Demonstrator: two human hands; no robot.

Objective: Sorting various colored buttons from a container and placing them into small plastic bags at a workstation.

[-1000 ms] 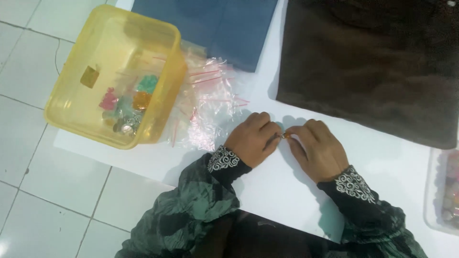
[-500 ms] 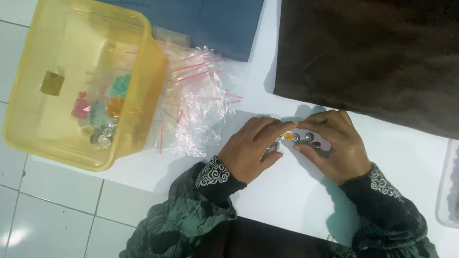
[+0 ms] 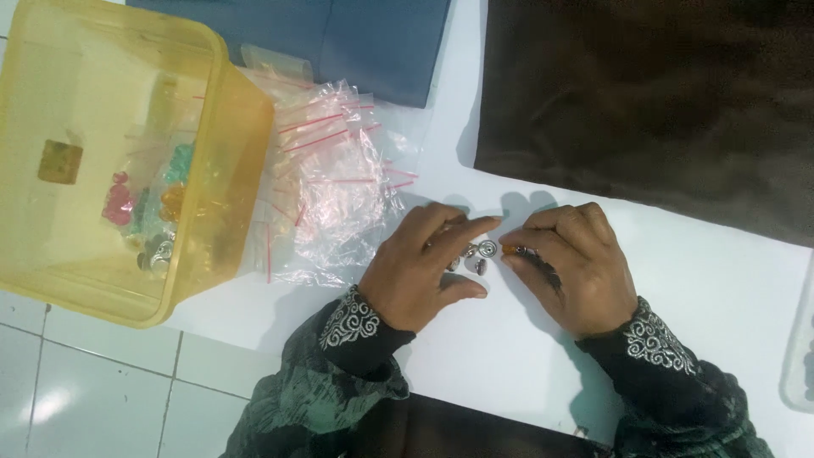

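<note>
My left hand (image 3: 420,276) and my right hand (image 3: 572,271) lie on the white table (image 3: 721,280), their fingertips meeting. Between them is a small cluster of silver metal pieces (image 3: 479,254), apparently inside a small clear bag that is hard to make out. My left index finger reaches over the cluster, with the thumb below it. My right thumb and forefinger pinch its right end, where a small dark and orange bit shows. Both sleeves are dark green with white patterned cuffs.
A pile of clear zip bags with red strips (image 3: 331,187) lies left of my hands. A yellow plastic tub (image 3: 229,246) with coloured beads stands at the table's left edge. Blue cloth (image 3: 365,42) and dark brown cloth (image 3: 661,102) lie behind. A clear container (image 3: 801,348) sits far right.
My fingertips met bare a second ago. Half a second ago the metal pieces appeared between them. My hands have since spread a little, showing the silver pieces.
</note>
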